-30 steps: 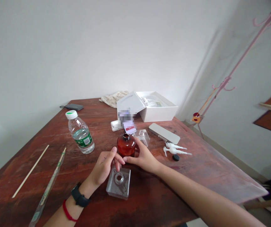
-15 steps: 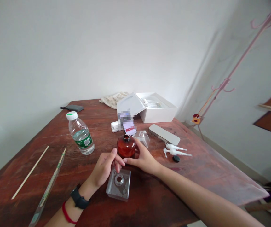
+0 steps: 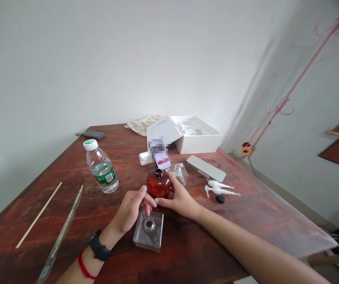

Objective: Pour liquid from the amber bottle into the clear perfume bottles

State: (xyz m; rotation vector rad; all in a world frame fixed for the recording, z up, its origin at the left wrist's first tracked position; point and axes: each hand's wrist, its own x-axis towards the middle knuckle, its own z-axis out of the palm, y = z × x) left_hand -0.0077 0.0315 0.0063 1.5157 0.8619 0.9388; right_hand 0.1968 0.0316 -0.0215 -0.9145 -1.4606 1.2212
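An amber glass bottle [image 3: 159, 184] with an uncapped neck stands upright on the wooden table. Around its right side and lower front curves my right hand [image 3: 184, 199], gripping it. My left hand [image 3: 135, 207] rests at the bottle's lower left, its fingers loosely bent and apart, with nothing visible in them; whether it touches the glass I cannot tell. Just below the left fingers, a clear square container [image 3: 148, 232] with a round neck lies near the front. A second clear piece [image 3: 177, 171] sits behind the right hand.
At left stand a water bottle [image 3: 101, 169], a thin wooden stick [image 3: 39, 215] and wrapped chopsticks [image 3: 63, 228]. White pump heads [image 3: 218, 188], a black cap [image 3: 220, 198] and a grey case [image 3: 205, 168] lie right. An open white box [image 3: 200, 144] is at the back.
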